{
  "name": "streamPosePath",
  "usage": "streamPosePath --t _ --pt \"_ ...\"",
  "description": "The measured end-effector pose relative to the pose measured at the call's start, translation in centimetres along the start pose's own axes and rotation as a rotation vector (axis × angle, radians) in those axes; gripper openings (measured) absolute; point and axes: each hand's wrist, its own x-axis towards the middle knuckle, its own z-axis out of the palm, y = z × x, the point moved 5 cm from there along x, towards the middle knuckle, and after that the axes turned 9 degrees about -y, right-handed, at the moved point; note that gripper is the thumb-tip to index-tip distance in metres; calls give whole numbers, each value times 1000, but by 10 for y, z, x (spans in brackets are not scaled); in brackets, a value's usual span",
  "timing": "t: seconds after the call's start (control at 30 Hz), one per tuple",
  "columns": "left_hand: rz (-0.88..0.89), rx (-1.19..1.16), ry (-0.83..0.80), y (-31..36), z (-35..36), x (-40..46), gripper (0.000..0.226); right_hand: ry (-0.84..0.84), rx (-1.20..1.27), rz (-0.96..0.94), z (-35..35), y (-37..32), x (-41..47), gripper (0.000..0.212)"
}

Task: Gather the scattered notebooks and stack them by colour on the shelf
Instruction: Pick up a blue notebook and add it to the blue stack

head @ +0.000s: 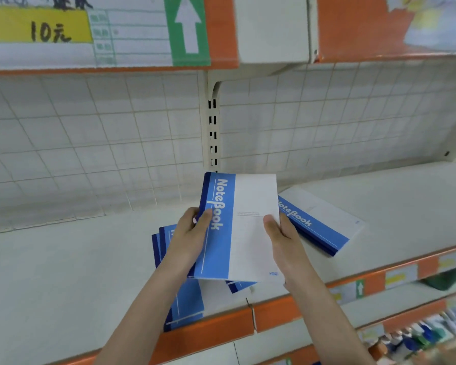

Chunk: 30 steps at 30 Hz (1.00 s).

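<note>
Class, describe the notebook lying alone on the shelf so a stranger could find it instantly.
Start at the pale shelf with the orange front edge. Right of the right hand lies a blue-and-white notebook, flat and skewed. Unlike the others, nobody holds it and nothing is stacked with it.

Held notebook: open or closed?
Closed. The held notebook shows its full front cover, gripped at both side edges by left hand and right hand.

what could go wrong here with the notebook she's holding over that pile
1. The pile of notebooks under the held notebook lies fanned and reaches the shelf's front edge; a careless drop could push one off.
2. The left hand and right hand grip only the side edges, so it might slip.
3. The lone notebook to the right may be missed.
</note>
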Motion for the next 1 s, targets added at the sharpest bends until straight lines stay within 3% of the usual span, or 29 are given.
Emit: streamPosePath --t 0.23,0.7,1.0 --pt "65 201 -223 1 68 0 22 282 -122 139 -58 -2 -49 33" --pt "-15 8 -840 6 338 -68 21 922 13 192 -249 8 -230 23" --pt "-89 -17 -1128 1 521 -155 20 1189 41 271 -373 20 -359 24"
